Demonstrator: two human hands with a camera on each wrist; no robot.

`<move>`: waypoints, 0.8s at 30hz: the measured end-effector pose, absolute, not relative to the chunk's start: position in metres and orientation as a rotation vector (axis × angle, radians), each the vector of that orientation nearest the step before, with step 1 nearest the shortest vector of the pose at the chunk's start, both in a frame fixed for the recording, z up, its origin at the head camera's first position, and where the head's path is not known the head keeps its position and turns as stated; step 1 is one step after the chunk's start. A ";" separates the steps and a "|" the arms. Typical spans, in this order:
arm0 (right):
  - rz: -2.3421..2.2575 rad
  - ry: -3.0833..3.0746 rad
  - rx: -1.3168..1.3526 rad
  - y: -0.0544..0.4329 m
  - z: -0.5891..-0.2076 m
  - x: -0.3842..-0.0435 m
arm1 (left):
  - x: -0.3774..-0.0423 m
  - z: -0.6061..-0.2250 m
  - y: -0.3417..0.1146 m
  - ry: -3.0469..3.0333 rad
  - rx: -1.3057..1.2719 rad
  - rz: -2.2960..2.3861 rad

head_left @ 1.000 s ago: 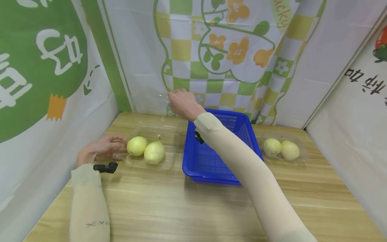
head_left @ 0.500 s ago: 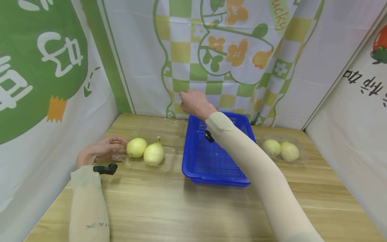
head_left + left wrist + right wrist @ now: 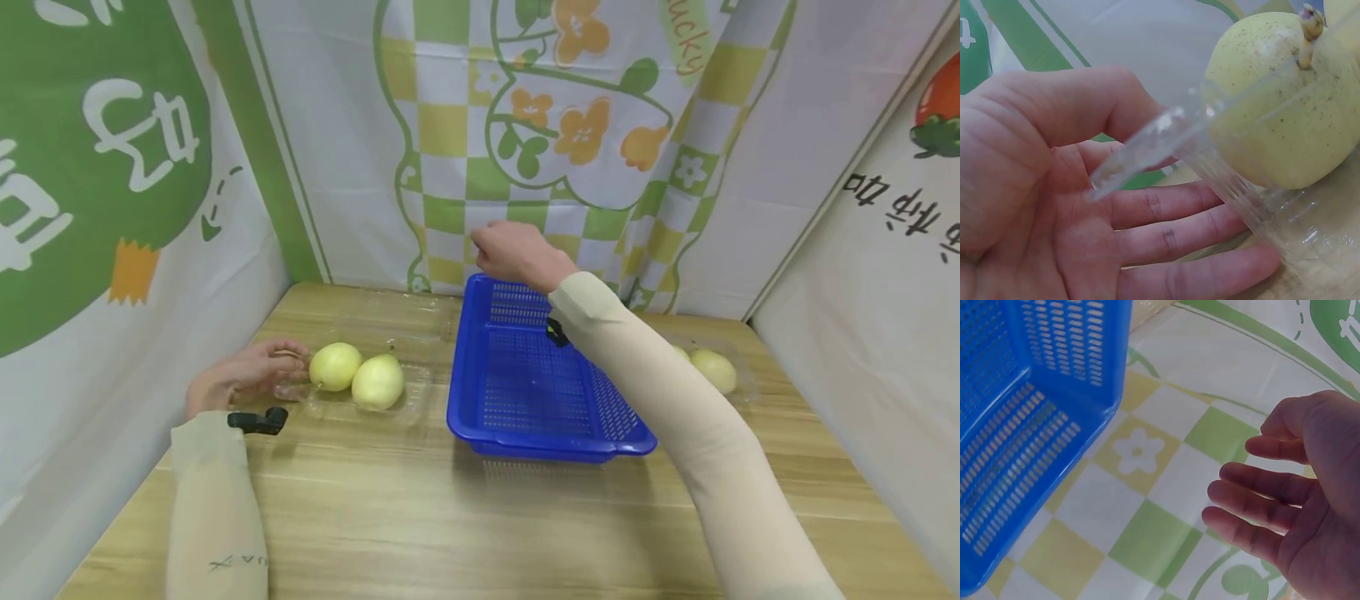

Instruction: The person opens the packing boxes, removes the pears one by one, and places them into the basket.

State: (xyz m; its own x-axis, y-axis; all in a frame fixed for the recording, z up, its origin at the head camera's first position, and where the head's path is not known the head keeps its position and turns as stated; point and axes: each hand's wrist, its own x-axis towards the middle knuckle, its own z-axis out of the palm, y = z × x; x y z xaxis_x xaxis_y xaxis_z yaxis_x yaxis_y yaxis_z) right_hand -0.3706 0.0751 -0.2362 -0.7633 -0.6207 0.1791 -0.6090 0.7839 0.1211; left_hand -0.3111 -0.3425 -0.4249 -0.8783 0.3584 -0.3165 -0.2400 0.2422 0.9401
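Observation:
Two pale yellow-green pears, a left one [image 3: 335,367] and a right one [image 3: 378,382], sit in the base of a clear plastic container [image 3: 416,392] on the left of the table. Its lid [image 3: 405,312] lies folded back behind them. My left hand [image 3: 255,371] is at the container's left end; in the left wrist view, its fairly straight fingers [image 3: 1172,240] reach under the clear rim, and the thumb bends beside it. My right hand [image 3: 517,250] hovers over the far rim of a blue plastic basket [image 3: 465,367], fingers loosely bent, holding nothing.
Another clear container with pears [image 3: 712,371] stands right of the basket, partly hidden by the right sleeve. Printed cloth walls [image 3: 352,167] close in the wooden table [image 3: 375,517] at the back and sides.
The clear lid, raised near my right hand at first, now lies flat behind the pears. My right hand has moved right, over the basket's far edge. My left hand has stayed put.

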 end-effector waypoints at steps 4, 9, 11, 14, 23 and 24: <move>-0.099 -2.748 0.989 0.086 -0.236 -0.370 | -0.312 -0.425 -0.343 2.098 0.119 1.635; -0.158 -2.730 1.018 0.101 -0.240 -0.369 | -0.310 -0.422 -0.344 2.190 0.168 1.535; -0.184 -2.717 1.030 0.108 -0.242 -0.368 | -0.309 -0.420 -0.344 2.227 0.167 1.495; -0.200 -2.692 1.037 0.120 -0.246 -0.367 | -0.308 -0.417 -0.342 2.275 0.142 1.449; -0.221 -2.708 1.043 0.152 -0.262 -0.364 | -0.311 -0.411 -0.336 2.351 0.123 1.455; -0.221 -2.713 1.039 0.156 -0.265 -0.364 | -0.312 -0.410 -0.336 2.367 0.125 1.459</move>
State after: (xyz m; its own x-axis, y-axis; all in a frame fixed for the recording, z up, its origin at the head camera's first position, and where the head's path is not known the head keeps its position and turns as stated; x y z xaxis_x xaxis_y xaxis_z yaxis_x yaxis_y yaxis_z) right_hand -0.3641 0.1561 -0.2645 -0.7229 -0.6728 0.1575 -0.6384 0.7375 0.2202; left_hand -0.3119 -0.3356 -0.4104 -0.9327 0.2579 -0.2522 -0.1095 0.4638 0.8791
